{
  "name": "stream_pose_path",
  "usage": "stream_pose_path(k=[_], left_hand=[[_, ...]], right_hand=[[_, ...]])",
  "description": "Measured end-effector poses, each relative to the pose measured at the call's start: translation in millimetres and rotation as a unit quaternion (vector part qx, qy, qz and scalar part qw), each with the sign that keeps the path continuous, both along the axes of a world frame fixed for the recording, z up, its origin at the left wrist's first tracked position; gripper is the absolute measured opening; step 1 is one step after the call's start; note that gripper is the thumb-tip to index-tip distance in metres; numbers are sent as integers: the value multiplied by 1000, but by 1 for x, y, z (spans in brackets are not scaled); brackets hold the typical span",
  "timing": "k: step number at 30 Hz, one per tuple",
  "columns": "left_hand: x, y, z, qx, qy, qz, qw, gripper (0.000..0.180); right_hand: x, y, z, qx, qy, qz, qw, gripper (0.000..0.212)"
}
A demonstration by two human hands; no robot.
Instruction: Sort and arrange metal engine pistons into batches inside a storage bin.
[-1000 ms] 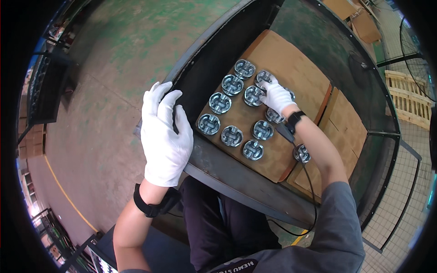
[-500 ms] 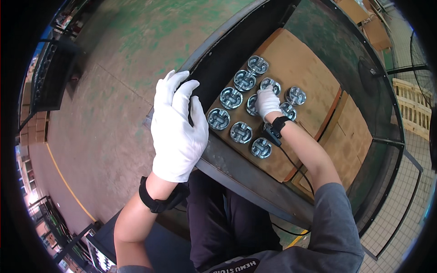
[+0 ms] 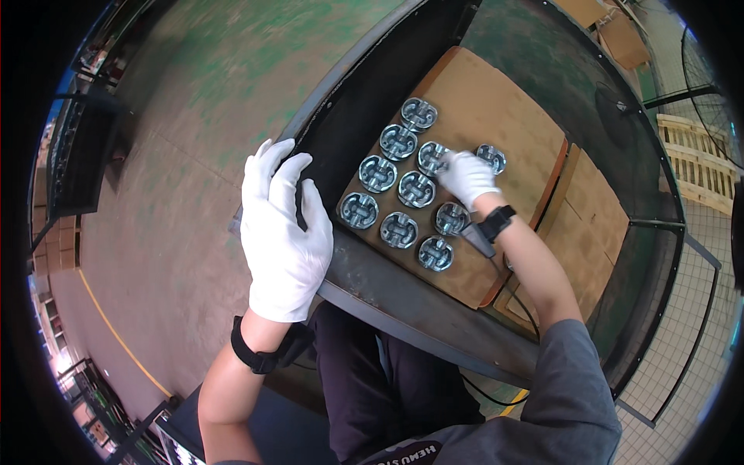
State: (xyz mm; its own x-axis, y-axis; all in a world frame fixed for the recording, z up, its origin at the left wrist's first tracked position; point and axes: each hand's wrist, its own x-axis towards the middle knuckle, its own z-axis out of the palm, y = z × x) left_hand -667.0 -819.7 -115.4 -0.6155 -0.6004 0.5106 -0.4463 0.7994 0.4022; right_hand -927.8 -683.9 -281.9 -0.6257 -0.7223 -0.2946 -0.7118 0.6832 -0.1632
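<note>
Several silvery metal pistons stand in rows on a brown cardboard sheet (image 3: pixel 504 101) inside a dark metal bin. My right hand (image 3: pixel 468 178), in a white glove, reaches in among them. Its curled fingers are at the right side of one piston (image 3: pixel 432 157) in the middle row, and the fingertips are partly hidden. Just beyond the hand stands another piston (image 3: pixel 490 158); below the wrist is one more piston (image 3: pixel 450 219). My left hand (image 3: pixel 287 232), also gloved in white, is raised by the bin's near left corner. Its fingers are apart and hold nothing.
The bin's metal rim (image 3: pixel 418 310) runs between my legs and the pistons. A second cardboard sheet (image 3: pixel 593 225) lies to the right. From the band on my right wrist a black cable (image 3: pixel 518 298) trails over the near rim. A wooden pallet (image 3: pixel 695 159) lies beyond the bin.
My right hand has shifted rightward relative to the pistons, and the middle-row piston at its fingers sits slightly nearer the left row. My left hand stays raised; the whole view has shifted slightly.
</note>
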Motion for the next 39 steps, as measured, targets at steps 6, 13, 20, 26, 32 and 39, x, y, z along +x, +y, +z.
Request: stream_pose_path(k=[6, 13, 20, 26, 32, 39], left_hand=[[-1, 0, 2, 4, 1, 0, 1000, 29], [-1, 1, -1, 17, 5, -8, 1000, 31], [4, -1, 0, 4, -8, -6, 1000, 31], [2, 0, 1, 4, -16, 2, 1000, 31], [-1, 3, 0, 10, -3, -9, 1000, 29], [-4, 1, -2, -31, 1, -18, 999, 26]], right_hand=[[-56, 64, -32, 124, -27, 59, 990, 29], [-51, 57, -70, 48, 15, -59, 997, 29], [-124, -7, -65, 64, 78, -27, 995, 39], [-123, -68, -73, -106, -98, -250, 957, 32], [-125, -43, -75, -5, -33, -47, 998, 37], [-97, 102, -9, -84, 77, -49, 992, 27]])
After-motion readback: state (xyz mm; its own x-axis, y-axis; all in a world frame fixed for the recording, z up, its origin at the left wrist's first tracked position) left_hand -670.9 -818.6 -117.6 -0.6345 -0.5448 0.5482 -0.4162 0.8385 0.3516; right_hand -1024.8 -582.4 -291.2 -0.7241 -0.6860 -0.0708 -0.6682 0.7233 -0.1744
